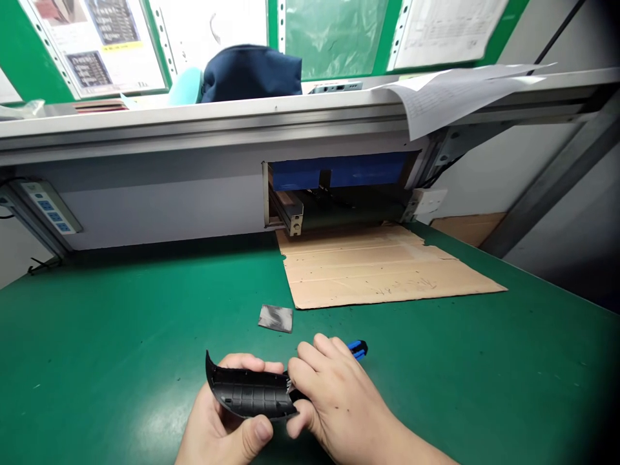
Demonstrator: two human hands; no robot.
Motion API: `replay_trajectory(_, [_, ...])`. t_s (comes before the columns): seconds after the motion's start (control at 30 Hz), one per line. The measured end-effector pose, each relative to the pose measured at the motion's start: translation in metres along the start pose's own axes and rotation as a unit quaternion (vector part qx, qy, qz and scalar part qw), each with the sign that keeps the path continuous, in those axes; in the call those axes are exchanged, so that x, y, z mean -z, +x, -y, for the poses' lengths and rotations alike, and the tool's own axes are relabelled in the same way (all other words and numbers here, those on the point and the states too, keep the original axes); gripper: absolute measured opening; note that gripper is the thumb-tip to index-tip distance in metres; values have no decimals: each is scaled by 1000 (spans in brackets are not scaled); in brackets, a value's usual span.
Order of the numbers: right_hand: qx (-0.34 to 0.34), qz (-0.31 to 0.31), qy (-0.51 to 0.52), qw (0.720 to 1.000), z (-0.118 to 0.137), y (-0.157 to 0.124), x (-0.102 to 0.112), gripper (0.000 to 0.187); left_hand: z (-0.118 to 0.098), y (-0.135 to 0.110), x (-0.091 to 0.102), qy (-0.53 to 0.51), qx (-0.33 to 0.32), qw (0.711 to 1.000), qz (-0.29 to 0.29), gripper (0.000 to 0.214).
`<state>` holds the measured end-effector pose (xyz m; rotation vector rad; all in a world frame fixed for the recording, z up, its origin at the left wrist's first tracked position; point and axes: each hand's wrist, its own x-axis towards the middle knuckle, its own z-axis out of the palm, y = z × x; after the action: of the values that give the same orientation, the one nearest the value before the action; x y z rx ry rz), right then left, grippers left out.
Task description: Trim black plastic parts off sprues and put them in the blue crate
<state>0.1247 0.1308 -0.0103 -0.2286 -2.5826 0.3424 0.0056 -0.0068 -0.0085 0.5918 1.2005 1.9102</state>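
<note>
The left hand (209,433) is holding a black curved piece (256,392) above the desk (145,310), well in from its far edge and between its left and right edges; its grip is wrapping round the piece, thumb pressing on the near side and fingers lying along the far side; the piece is turning its ribbed hollow upward. The right hand (341,397) is curling its grip tightly round a blue-and-black tool (358,349); the handle is poking out past the knuckles, while a bit of metal is showing at the piece's right end; whether it is touching the inside, I cannot tell. A small grey sheet (276,318) is lying just beyond the hands; a cardboard sheet (358,271) is spreading from the desk's far edge, toward the far right corner.
</note>
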Motion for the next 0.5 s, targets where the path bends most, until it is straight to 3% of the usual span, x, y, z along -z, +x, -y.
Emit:
replay_trajectory(0.33, [29,0,-25,999,-1,-3,-3,70,-2,-2,2,31,-16,999,10,49])
replay_trajectory(0.5, [26,-2,66,997,-2,-1,2,72,-5,-2,4,26,-17,999,31,51])
